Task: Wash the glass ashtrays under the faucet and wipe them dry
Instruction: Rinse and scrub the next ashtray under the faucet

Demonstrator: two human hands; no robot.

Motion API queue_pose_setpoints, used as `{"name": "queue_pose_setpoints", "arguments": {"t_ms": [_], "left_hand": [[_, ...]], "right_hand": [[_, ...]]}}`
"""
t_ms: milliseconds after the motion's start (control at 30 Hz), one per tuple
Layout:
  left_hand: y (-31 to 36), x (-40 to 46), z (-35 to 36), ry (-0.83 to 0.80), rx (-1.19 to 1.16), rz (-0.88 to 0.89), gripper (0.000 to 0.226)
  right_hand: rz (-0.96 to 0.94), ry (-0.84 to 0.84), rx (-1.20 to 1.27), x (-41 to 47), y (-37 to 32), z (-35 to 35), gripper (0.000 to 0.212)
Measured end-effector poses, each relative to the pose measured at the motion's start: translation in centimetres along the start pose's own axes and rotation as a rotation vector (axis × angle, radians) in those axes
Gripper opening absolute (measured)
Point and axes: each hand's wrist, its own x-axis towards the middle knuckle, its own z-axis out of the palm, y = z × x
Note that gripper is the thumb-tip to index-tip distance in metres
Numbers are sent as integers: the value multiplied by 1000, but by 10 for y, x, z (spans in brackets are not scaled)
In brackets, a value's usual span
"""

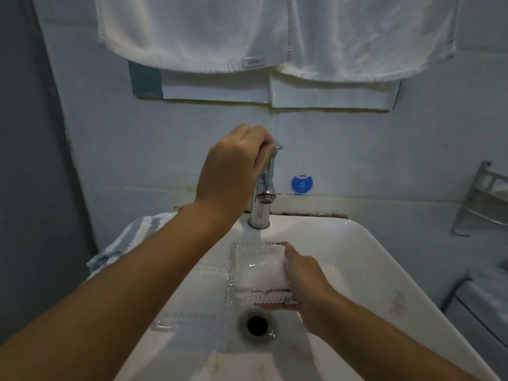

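Glass ashtray, square and ribbed, is held under the running stream over the sink, the right hand gripping its right edge with fingers curled beneath and thumb on the rim. Left hand has its fingers closed round the handle atop the faucet, above and beyond the ashtray. Risk: wet glass held one-handed may slip and strike the basin, chipping; too strong a flow could splash outward. Count: two ashtrays apparent, the second ashtray lying in the basin left of the drain, partly indistinct; one faucet; two white towels above; one striped cloth beside the left forearm.
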Motion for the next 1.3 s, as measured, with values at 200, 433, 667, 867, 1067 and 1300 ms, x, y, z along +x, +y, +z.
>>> {"name": "queue_pose_setpoints", "arguments": {"t_ms": [200,433,667,867,1067,1300], "left_hand": [[-8,-2,6,18,117,188,24],[-10,3,13,48,117,189,19],[-10,4,19,101,83,141,16],[-8,8,22,133,84,90,17],[-8,12,23,150,73,80,16],[5,-4,18,88,-121,-141,20]], "right_hand": [[-11,-7,11,-1,0,1,38],[-11,1,-20,2,1,0,39],[-7,-6,-14,1,0,1,39],[10,14,-15,4,2,1,39],[-15,-1,-12,-3,-1,1,32],[3,27,-17,-4,-1,0,37]]}}
